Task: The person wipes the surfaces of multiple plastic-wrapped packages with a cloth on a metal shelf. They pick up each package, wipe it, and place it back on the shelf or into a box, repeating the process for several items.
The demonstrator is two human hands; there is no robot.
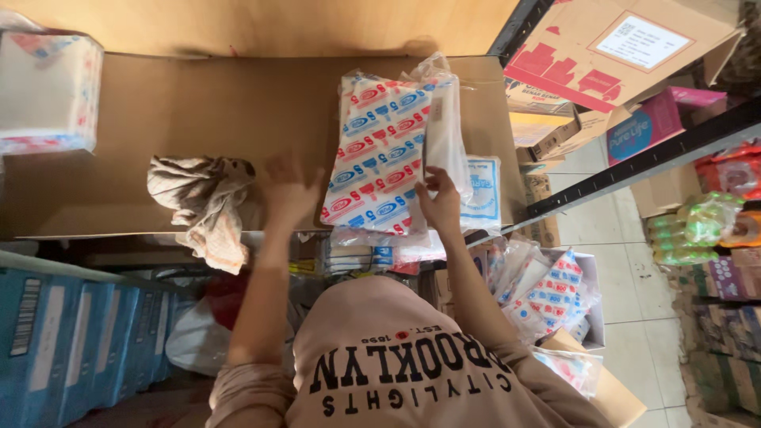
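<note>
A dusty-pink sweatshirt with large black block lettering across the chest, sleeves pushed up above the elbows.

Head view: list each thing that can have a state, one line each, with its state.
Left hand: open, fingers spread, holding nothing, beside the cloth.
Right hand: gripping the white packet.
White packet: held upright against the bundle.
Printed plastic bundle: sealed, lying on the cardboard sheet.
Cloth: crumpled, hanging over the sheet's edge.
Cardboard box: flap open.
</note>
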